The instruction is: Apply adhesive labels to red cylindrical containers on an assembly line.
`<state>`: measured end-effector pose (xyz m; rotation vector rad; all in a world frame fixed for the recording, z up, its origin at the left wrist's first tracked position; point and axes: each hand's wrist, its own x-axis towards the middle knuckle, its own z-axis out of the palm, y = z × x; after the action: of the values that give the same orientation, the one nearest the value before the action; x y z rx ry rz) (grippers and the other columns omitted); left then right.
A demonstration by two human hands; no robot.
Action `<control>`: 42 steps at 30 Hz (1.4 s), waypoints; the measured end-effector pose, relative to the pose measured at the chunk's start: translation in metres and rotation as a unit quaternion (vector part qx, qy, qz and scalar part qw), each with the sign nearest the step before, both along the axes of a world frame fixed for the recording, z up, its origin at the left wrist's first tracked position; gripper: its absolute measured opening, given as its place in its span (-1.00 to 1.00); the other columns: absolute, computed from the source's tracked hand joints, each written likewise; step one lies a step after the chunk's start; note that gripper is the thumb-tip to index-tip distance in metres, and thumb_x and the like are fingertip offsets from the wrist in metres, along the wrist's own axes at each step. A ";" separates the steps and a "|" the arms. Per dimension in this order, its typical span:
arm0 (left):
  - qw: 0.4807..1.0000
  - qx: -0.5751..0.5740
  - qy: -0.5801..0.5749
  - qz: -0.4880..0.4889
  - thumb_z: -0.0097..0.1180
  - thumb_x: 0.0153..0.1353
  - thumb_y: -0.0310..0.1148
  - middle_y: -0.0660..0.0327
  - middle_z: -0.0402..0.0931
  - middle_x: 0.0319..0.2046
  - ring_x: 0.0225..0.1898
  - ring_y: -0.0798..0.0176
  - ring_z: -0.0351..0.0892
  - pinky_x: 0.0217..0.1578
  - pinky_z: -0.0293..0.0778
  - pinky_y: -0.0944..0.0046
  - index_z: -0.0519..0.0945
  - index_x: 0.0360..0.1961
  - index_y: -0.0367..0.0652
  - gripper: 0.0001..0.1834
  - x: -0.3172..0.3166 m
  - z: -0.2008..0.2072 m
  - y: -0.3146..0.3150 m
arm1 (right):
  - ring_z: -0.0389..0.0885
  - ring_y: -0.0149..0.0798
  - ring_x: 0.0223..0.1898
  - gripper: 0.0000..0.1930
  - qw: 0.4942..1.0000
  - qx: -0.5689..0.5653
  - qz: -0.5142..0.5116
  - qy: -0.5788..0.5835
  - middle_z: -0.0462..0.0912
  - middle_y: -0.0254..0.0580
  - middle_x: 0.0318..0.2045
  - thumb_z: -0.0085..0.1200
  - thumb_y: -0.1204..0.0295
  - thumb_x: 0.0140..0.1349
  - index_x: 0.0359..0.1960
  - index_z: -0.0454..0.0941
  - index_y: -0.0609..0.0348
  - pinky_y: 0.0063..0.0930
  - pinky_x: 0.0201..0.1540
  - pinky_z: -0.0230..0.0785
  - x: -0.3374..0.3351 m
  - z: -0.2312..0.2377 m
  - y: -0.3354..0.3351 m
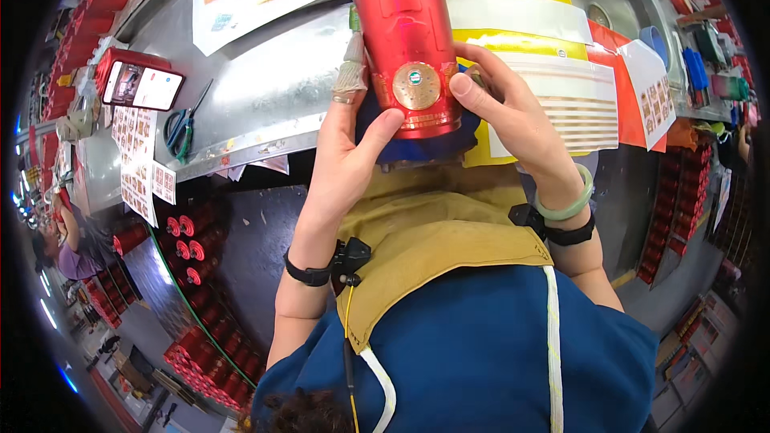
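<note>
A shiny red metal cylinder point(407, 32) lies between my hands at the front edge of the metal bench, over dark blue cloth. A round gold sticker point(416, 85) sits low on its side, with gold print below it. Against its left side rests my left hand point(346, 130), the thumb near the bottom rim and the taped fingers running along the side. My right hand point(513, 104) is curled at the cylinder's right side, its thumb by the gold sticker. The far end of the cylinder is cut off by the picture's top edge.
Green-handled scissors point(181, 130), a phone point(143, 85) and sticker sheets point(135, 148) lie on the left. Striped strips on backing paper point(571, 104) and yellow sheets point(489, 42) are on the right. Red cylinders point(204, 361) are stacked below left. Another person point(76, 252) is far left.
</note>
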<state>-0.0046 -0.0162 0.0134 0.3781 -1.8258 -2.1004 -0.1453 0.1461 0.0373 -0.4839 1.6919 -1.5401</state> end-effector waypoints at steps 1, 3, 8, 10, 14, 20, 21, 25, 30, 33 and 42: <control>1.000 0.008 0.009 -0.004 0.12 0.37 -0.56 0.04 0.09 0.54 0.53 0.16 0.08 0.50 0.00 0.13 -0.01 0.57 -0.29 -0.17 0.001 0.000 -0.001 | 0.56 -0.46 -0.21 -0.32 1.000 -0.002 0.002 0.005 0.65 -0.26 -0.25 0.23 0.12 0.39 0.37 0.33 0.35 -0.54 -0.12 0.41 -0.001 -0.001 0.000; 0.999 0.029 0.014 0.006 0.25 0.27 -0.58 0.01 0.08 0.54 0.55 0.11 0.06 0.50 0.02 0.10 0.07 0.56 -0.26 -0.11 0.002 0.000 -0.001 | 0.56 -0.46 -0.20 -0.32 1.000 -0.002 -0.003 0.005 0.65 -0.26 -0.25 0.22 0.12 0.40 0.36 0.33 0.35 -0.54 -0.11 0.41 -0.002 -0.001 0.001; 0.949 -0.301 0.052 0.079 0.49 0.02 -0.50 -0.07 0.28 0.43 0.43 -0.08 0.31 0.38 0.28 0.03 0.49 0.35 -0.14 -0.21 0.008 -0.004 0.006 | 0.46 -0.50 -0.07 -0.41 1.000 -0.012 0.017 -0.005 0.58 -0.32 -0.12 0.14 0.17 0.47 0.39 0.35 0.27 -0.55 0.07 0.30 -0.003 -0.002 0.012; 0.838 -0.530 0.104 0.079 0.45 -0.08 -0.68 -0.06 0.35 0.38 0.36 -0.06 0.40 0.30 0.44 0.03 0.65 0.19 -0.11 -0.30 0.009 -0.015 0.001 | 0.50 -0.50 -0.13 -0.40 1.000 -0.003 0.003 0.022 0.59 -0.33 -0.20 0.18 0.18 0.44 0.36 0.37 0.30 -0.55 -0.03 0.34 -0.001 -0.003 0.018; 0.857 -0.482 0.120 0.135 0.39 -0.08 -0.78 -0.09 0.44 0.28 0.25 -0.10 0.49 0.11 0.63 0.11 0.75 0.04 -0.05 -0.40 0.006 -0.027 0.010 | 0.55 -0.48 -0.15 -0.42 0.998 0.020 0.002 0.060 0.63 -0.32 -0.21 0.24 0.22 0.39 0.32 0.40 0.31 -0.54 -0.09 0.41 0.004 0.006 0.027; 0.767 -0.622 0.081 0.133 0.47 -0.09 -0.49 -0.01 0.44 0.30 0.29 -0.14 0.41 0.23 0.43 -0.02 0.77 0.02 0.13 -0.46 0.003 -0.009 0.019 | 0.57 -0.44 -0.06 -0.42 0.998 -0.001 -0.049 0.041 0.65 -0.22 -0.10 0.26 0.24 0.38 0.29 0.39 0.31 -0.51 0.01 0.44 0.010 0.018 0.028; 0.776 -0.615 0.087 0.105 0.54 -0.09 -0.34 -0.09 0.25 0.43 0.36 -0.20 0.29 0.33 0.28 -0.07 0.67 0.19 0.03 -0.31 0.004 -0.006 0.017 | 0.57 -0.44 -0.06 -0.42 0.998 -0.002 -0.051 0.040 0.65 -0.22 -0.10 0.26 0.24 0.38 0.29 0.39 0.31 -0.51 0.01 0.44 0.010 0.017 0.029; 0.909 -0.410 0.047 0.060 0.65 -0.16 -0.08 -0.24 -0.08 0.54 0.45 -0.28 0.13 0.44 0.07 -0.10 0.12 0.53 -0.28 0.29 -0.008 0.009 0.012 | 0.54 -0.45 -0.10 -0.40 0.998 -0.004 -0.040 0.048 0.63 -0.23 -0.15 0.28 0.24 0.35 0.30 0.37 0.30 -0.50 -0.01 0.43 0.020 0.017 0.029; 0.999 -0.051 -0.004 -0.007 0.01 0.51 -0.44 0.05 0.23 0.41 0.33 0.22 0.35 0.34 0.30 0.17 -0.10 0.59 -0.21 -0.23 -0.012 0.015 0.015 | 0.24 -0.60 -0.33 -0.39 0.999 0.004 -0.032 -0.026 0.28 -0.51 -0.34 0.32 0.38 0.29 0.34 0.38 0.23 -0.67 -0.25 0.15 0.021 0.000 0.024; 0.998 -0.030 -0.050 -0.018 0.06 0.50 -0.41 0.06 0.33 0.32 0.23 0.25 0.42 0.24 0.40 0.22 -0.03 0.57 -0.24 -0.25 -0.010 0.019 0.011 | 0.25 -0.60 -0.33 -0.37 0.999 0.022 -0.017 -0.015 0.29 -0.52 -0.36 0.33 0.34 0.29 0.35 0.39 0.23 -0.67 -0.25 0.15 0.018 0.003 0.022; 0.996 -0.045 -0.064 -0.050 -0.03 0.54 -0.42 0.08 0.34 0.33 0.33 0.23 0.33 0.35 0.23 0.18 0.18 0.46 -0.34 -0.44 -0.007 0.021 0.006 | 0.48 -0.45 -0.21 -0.33 0.997 0.061 0.002 0.045 0.53 -0.28 -0.26 0.30 0.23 0.30 0.32 0.35 0.36 -0.49 -0.16 0.42 0.019 0.002 0.021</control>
<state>-0.0115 -0.0101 0.0342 0.4159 -2.0436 -2.0927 -0.1264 0.1668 0.0396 -0.4981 1.8408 -1.4204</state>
